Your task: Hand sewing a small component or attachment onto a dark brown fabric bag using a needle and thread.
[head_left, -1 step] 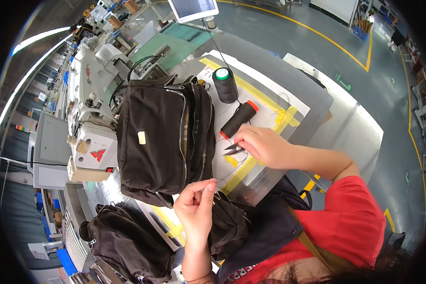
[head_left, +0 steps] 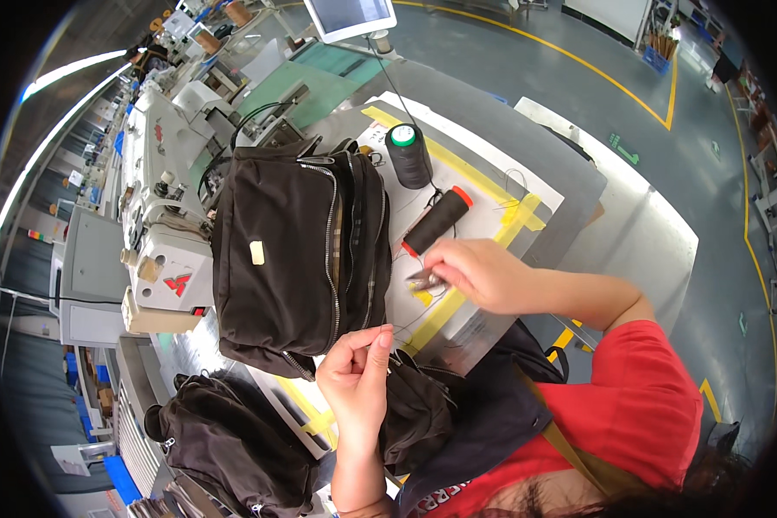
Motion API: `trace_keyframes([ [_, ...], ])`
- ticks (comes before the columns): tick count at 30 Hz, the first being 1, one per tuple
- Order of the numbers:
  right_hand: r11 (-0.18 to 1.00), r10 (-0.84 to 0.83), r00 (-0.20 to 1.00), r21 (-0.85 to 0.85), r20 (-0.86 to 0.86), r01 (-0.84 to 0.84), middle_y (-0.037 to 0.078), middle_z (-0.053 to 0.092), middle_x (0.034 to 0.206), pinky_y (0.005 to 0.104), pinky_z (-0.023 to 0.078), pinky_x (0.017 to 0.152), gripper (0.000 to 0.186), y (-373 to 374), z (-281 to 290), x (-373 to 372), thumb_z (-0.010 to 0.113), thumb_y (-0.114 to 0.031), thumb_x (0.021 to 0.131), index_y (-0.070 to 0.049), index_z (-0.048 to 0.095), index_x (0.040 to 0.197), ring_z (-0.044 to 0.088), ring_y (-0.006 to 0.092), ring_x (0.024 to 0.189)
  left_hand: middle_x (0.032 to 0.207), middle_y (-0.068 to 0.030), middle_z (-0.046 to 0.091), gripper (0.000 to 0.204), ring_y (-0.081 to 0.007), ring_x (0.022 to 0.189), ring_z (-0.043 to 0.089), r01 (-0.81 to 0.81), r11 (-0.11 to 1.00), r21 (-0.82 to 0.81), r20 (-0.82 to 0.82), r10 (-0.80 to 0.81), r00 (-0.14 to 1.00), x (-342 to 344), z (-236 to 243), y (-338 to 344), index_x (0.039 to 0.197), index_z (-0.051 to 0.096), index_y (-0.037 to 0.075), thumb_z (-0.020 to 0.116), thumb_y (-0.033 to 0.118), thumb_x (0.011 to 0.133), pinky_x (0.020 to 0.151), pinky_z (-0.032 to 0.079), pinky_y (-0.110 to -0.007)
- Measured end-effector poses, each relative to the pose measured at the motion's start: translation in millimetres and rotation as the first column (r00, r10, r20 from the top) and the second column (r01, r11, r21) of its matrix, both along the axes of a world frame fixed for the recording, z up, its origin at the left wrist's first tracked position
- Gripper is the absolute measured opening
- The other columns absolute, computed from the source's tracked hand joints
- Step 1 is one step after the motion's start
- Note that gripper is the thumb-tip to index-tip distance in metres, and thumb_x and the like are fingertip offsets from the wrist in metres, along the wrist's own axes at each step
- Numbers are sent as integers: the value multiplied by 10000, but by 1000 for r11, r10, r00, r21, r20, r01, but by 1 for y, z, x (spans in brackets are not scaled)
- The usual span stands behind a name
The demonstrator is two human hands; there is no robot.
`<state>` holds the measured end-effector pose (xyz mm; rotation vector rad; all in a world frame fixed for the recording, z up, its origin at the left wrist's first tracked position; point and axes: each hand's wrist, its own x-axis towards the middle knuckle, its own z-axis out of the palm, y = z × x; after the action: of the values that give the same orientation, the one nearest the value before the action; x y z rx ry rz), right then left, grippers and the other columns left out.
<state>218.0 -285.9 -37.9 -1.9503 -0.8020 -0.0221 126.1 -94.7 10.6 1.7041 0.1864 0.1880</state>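
My left hand (head_left: 354, 373) is pinched, thumb against forefinger, beside the lower right corner of a dark brown zippered bag (head_left: 276, 250). A fine dark thread shows at its fingertips; anything smaller in the pinch is hidden. My right hand (head_left: 479, 274) grips small metal thread snips (head_left: 424, 280), slightly blurred, with the blades toward the bag. Just beyond that hand lies a dark thread spool with red ends (head_left: 438, 221). Behind it stands a black thread cone (head_left: 409, 160) with a green top. The bag carries a small cream sticker on its front.
A white sewing machine (head_left: 168, 250) stands left of the bag. More dark bags (head_left: 237, 445) lie at the lower left and under my left wrist. Yellow tape (head_left: 432, 321) crosses the worktop, with loose threads around it. A screen (head_left: 351, 17) stands at the back.
My right hand has shifted very slightly, and the snips have tilted and blurred. My left hand, the bag and the spools stay practically where they were.
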Motion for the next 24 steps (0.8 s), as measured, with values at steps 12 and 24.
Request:
trace_keyframes([
  [12, 860, 506, 684, 373, -525, -349, -20, 524, 771, 233, 385, 646, 318, 24, 8, 0, 486, -331, 925, -23, 545, 871, 450, 50, 733, 551, 102, 322, 82, 5, 507, 249, 35, 995, 89, -4, -35, 999, 11, -10, -3, 823, 650, -3, 667, 75, 806, 455, 186, -165],
  [24, 975, 105, 947, -156, -304, -158, 30, 550, 724, 263, 393, 588, 212, 7, 9, -1, 593, -253, 850, -53, 567, 783, 519, 122, 671, 557, 96, 350, 57, 0, 515, 278, -43, 999, -17, 19, 44, 999, -2, -8, 7, 832, 644, -15, 661, 30, 799, 482, 241, -164],
])
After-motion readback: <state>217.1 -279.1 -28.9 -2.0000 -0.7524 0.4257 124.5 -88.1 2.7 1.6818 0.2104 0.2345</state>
